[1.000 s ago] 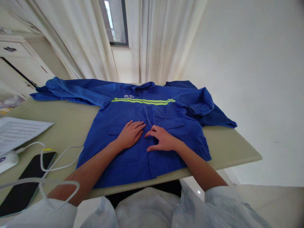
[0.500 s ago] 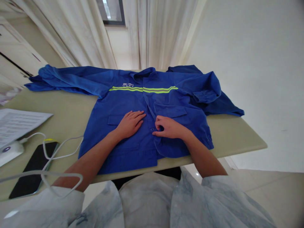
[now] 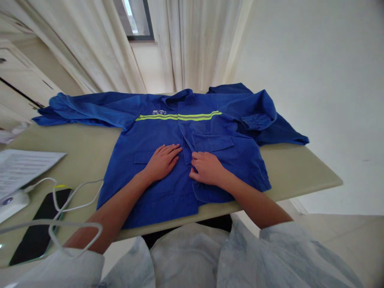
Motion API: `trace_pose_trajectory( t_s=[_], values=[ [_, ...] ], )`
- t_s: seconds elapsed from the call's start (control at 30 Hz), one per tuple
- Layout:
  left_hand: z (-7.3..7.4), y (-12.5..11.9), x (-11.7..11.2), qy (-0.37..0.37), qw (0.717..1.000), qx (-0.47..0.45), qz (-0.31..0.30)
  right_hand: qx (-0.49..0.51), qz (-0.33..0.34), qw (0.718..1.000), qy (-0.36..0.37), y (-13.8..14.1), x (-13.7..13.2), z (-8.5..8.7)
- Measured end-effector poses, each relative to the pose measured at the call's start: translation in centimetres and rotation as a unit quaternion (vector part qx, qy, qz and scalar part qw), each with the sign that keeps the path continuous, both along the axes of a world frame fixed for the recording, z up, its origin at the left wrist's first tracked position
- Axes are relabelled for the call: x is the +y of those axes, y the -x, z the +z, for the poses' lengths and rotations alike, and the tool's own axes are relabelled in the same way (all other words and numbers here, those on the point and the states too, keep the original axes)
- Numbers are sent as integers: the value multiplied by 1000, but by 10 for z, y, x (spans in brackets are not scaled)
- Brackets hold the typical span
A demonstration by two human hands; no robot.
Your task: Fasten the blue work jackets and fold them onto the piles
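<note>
A blue work jacket point(image 3: 156, 134) lies front up across the table, with a yellow-green reflective stripe point(image 3: 198, 117) over its chest. My left hand point(image 3: 162, 162) rests flat on the front panel, fingers stretched out beside the button placket. At the loose edge of the other front panel, my right hand point(image 3: 206, 168) has its fingers curled in, pinching the cloth near the buttons. What lies under those fingertips is partly hidden.
On the left of the table point(image 3: 81, 146) are a printed sheet point(image 3: 33, 160), a black phone point(image 3: 39, 228), a white device point(image 3: 13, 204) and looped white cable point(image 3: 82, 208). More dark blue cloth point(image 3: 283, 132) lies under the jacket's right sleeve. Curtains point(image 3: 192, 48) hang behind.
My right hand has moved slightly down and left, and its fingers have closed in on the panel's edge. My left hand stays flat on the jacket. The camera view has shifted a little.
</note>
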State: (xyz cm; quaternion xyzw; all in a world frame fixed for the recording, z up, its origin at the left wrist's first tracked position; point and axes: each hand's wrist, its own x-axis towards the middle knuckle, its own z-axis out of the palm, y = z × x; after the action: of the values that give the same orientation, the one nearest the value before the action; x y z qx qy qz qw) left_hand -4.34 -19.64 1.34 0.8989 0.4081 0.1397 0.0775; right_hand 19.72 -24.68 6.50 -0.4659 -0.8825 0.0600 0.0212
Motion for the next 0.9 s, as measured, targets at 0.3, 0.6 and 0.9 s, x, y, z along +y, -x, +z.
trace_pose_trajectory(
  t_s=[0.3,0.6,0.9],
  values=[
    [34,-26,-22,10,999,47,-25,124,-8,990,65,-17,11,-7],
    [8,-36,-31,92,978,-185,20,111,-8,993,35,-6,5,-8],
    [8,-31,-31,123,946,-300,-21,316,15,945,87,-15,16,-11]
  ],
)
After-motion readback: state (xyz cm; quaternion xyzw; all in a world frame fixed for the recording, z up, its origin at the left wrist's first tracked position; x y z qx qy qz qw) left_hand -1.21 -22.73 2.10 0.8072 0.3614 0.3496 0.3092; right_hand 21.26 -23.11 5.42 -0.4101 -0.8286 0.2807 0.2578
